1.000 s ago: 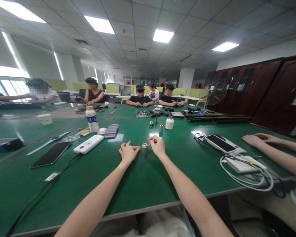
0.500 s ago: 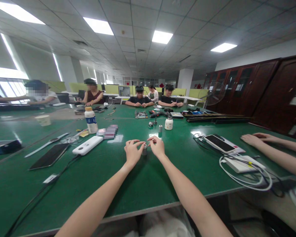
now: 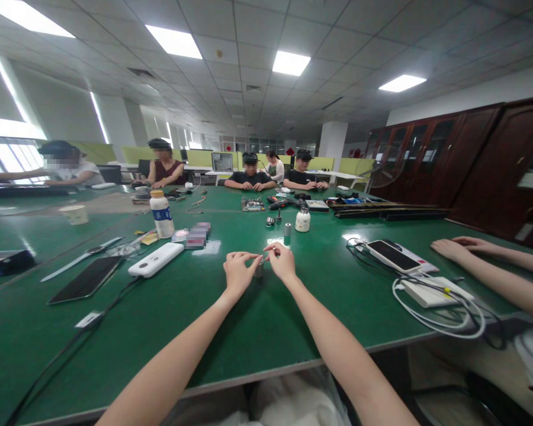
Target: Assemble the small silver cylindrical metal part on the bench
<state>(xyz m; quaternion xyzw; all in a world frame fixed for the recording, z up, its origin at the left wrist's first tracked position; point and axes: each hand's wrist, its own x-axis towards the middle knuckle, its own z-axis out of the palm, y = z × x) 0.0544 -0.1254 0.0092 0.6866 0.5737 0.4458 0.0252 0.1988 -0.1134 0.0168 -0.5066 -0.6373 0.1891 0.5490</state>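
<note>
A small grey metal cylinder [image 3: 259, 270] stands upright on the green tabletop, just in front of me and between my hands. My left hand [image 3: 240, 273] is closed in a pinch, with thumb and forefinger meeting at the cylinder's top. Something small and pale shows at those fingertips, too tiny to name. Close by on the right, my right hand [image 3: 283, 261] also pinches with thumb and forefinger; what it holds, if anything, is too small to make out. Beyond it stands a second metal cylinder [image 3: 288, 233], beside a small white bottle [image 3: 302, 220].
On my left lie a white power bank [image 3: 156, 260], a dark phone [image 3: 86, 279] and a capped bottle [image 3: 162, 216]. A white phone [image 3: 393, 255] and coiled cables [image 3: 444, 331] lie right, near another person's hands [image 3: 453, 248]. Several people sit across the table [image 3: 266, 343].
The view has shifted slightly, moving the table items a little left and up in the picture. Both hands keep nearly the same pinching pose around the cylinder's top.
</note>
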